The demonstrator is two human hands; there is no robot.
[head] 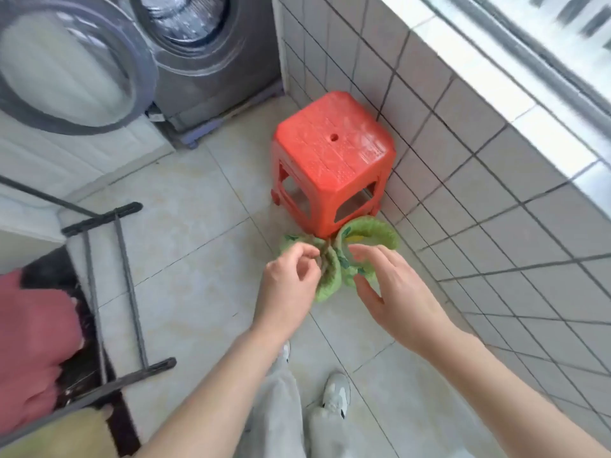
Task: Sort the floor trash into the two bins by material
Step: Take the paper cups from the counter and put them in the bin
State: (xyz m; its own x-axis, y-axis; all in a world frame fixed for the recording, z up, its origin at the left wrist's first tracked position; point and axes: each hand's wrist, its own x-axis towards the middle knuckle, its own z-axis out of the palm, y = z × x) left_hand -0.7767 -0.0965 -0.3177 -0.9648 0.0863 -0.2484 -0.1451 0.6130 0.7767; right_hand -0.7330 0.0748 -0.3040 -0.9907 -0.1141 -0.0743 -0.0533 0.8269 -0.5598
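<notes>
Green cloth [327, 276] held above the floor

Crumpled and ruffled, with a darker leafy print and a yellow patch inside its right loop; bunched in the middle, it curls into two lobes just in front of the red stool's near corner.

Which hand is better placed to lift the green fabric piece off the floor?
Left. The left hand already pinches the gathered middle of the green fabric piece, beside the red stool. The right hand hovers open at its edge, gripping nothing.
</notes>
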